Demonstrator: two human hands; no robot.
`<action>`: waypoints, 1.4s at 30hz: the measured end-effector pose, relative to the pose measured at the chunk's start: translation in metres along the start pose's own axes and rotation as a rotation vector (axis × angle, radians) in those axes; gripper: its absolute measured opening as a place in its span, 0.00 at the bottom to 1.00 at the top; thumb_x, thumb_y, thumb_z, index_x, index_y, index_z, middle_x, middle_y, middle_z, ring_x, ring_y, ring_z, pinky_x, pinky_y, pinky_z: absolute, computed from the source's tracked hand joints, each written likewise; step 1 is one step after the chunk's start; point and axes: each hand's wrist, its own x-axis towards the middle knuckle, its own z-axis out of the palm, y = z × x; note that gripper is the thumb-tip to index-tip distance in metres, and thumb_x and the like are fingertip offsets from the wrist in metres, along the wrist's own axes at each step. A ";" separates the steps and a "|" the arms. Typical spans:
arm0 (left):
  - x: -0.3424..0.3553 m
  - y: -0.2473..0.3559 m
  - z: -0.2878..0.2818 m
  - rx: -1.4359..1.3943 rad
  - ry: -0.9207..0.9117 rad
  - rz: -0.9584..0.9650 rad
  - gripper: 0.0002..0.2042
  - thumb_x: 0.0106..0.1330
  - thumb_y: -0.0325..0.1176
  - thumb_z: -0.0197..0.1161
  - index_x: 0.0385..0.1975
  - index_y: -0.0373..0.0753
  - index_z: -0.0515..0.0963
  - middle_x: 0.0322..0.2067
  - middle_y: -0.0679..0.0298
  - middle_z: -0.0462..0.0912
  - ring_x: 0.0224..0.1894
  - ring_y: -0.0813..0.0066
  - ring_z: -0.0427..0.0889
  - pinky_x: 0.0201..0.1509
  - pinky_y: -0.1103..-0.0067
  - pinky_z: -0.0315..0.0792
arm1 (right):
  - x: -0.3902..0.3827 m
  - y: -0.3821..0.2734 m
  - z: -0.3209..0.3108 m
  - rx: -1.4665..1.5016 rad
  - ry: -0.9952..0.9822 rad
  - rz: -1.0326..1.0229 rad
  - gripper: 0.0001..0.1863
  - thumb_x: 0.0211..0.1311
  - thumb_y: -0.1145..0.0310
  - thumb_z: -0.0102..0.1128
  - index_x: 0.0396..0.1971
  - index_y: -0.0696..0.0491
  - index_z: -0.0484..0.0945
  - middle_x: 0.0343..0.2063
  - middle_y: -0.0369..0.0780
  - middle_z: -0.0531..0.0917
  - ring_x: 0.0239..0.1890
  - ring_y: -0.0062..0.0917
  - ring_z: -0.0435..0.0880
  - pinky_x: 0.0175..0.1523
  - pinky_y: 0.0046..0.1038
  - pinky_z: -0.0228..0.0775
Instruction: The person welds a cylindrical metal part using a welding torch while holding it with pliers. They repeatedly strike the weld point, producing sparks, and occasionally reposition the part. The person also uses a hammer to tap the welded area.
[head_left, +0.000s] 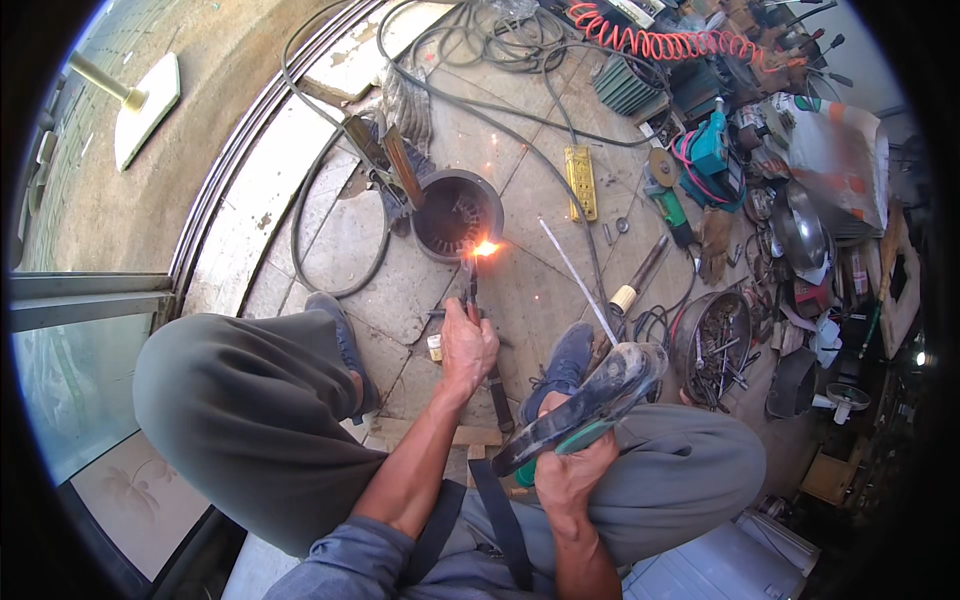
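Observation:
A short, wide dark metal cylinder (445, 210) lies on the tiled floor, with its hollow end facing up. A bright orange glow with sparks (485, 248) burns at its near rim. My left hand (470, 345) is closed round a dark, slim tool (473, 285) that looks like a welding electrode holder; its far end meets the glow. Over my right knee, my right hand (575, 475) grips a dusty black hand-held welding shield (590, 395) by its green part. A thin pale rod (575, 270) slants up from behind the shield; its lower end is hidden.
Brown metal angle pieces (400, 165) stand against the cylinder. Black cables (480, 110) loop across the floor. To the right are a yellow power strip (580, 182), green angle grinder (668, 200), glove (714, 245), bowl of metal parts (710, 345) and coiled red hose (670, 40).

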 end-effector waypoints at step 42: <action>-0.029 0.061 -0.079 -0.143 0.353 0.843 0.20 0.53 0.18 0.54 0.47 0.32 0.65 0.29 0.51 0.67 0.26 0.56 0.71 0.31 0.64 0.67 | -0.008 -0.020 -0.020 0.113 0.168 -0.157 0.11 0.40 0.79 0.56 0.29 0.64 0.77 0.25 0.44 0.81 0.27 0.36 0.80 0.42 0.33 0.74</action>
